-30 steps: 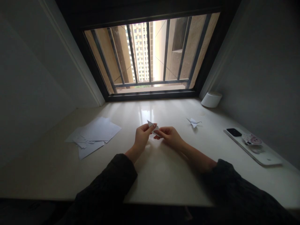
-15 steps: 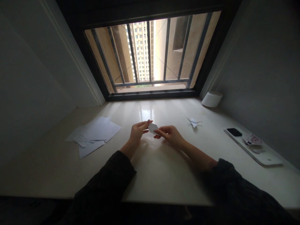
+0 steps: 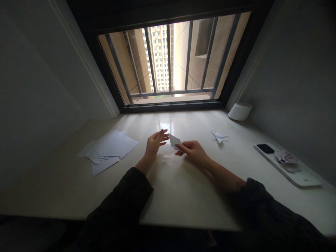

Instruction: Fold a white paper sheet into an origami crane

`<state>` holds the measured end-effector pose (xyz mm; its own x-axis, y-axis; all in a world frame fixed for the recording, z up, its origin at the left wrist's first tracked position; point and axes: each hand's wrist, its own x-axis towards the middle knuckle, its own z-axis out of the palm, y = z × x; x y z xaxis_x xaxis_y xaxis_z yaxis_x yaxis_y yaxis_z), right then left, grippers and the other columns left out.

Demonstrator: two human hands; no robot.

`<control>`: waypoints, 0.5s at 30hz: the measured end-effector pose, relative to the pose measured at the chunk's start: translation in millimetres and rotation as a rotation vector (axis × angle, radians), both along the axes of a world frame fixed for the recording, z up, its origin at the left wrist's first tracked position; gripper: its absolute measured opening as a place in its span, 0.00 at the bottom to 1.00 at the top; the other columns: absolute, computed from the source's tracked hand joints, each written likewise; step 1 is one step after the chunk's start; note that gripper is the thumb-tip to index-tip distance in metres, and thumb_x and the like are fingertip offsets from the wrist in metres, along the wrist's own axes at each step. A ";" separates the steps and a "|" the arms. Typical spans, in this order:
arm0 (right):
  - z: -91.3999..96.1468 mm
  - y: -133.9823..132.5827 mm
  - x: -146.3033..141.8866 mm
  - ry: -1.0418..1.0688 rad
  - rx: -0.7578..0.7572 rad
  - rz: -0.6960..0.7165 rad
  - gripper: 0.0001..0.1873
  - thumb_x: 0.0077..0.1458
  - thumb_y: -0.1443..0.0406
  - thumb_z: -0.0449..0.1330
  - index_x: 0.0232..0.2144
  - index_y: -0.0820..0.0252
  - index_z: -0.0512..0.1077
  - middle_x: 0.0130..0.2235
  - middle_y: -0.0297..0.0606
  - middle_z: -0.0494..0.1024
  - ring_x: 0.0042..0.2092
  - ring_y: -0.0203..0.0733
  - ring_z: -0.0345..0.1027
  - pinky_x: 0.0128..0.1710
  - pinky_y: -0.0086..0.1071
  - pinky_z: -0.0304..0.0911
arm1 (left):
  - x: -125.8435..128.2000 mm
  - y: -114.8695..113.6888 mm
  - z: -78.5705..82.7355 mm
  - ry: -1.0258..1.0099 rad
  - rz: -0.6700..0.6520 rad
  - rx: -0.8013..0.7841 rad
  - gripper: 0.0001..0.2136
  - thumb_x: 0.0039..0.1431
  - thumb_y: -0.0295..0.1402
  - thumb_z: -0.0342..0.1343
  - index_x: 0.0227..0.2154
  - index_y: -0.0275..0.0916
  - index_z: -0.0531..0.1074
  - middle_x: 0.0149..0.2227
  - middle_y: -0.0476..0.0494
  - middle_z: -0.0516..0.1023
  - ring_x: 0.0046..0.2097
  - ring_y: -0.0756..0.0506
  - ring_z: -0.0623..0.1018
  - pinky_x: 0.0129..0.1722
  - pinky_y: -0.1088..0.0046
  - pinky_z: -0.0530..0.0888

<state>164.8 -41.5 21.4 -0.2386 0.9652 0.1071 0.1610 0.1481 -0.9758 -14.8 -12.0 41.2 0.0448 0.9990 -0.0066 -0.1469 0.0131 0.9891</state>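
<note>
A small piece of folded white paper [image 3: 174, 140], roughly diamond-shaped, is pinched at its lower right corner by my right hand [image 3: 193, 149], thumb on top. It is held a little above the pale sill. Just left of the paper, my left hand [image 3: 155, 141] has its fingers stretched out and parted, with nothing between them. Its fingertips come close to the paper's left corner; whether they brush it I cannot tell.
Loose white sheets and scraps [image 3: 111, 147] lie in a pile on the left of the sill [image 3: 168, 196]. On the right are a folded paper crane [image 3: 219, 137], a phone [image 3: 301, 175] with a cartoon grip, and a white cylindrical object [image 3: 239, 111]. Behind stands a barred window [image 3: 170, 104].
My left hand has let go of the folded paper and opened its fingers. The paper stays in my right hand and now shows more of its diamond outline. The view has shifted slightly.
</note>
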 end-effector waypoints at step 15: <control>2.5 -1.4 -4.0 -0.037 0.048 0.054 0.22 0.49 0.48 0.58 0.26 0.61 0.77 0.27 0.40 0.80 0.29 0.40 0.73 0.32 0.32 0.66 | 14.9 -7.9 -8.5 0.115 -0.071 -0.077 0.16 0.43 0.46 0.62 0.23 0.36 0.77 0.26 0.42 0.77 0.30 0.47 0.74 0.33 0.70 0.66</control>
<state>160.8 -42.8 23.9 -0.2946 0.9449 0.1430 0.1876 0.2039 -0.9608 0.1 -20.0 32.7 0.1103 0.9896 -0.0922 -0.0284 0.0958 0.9950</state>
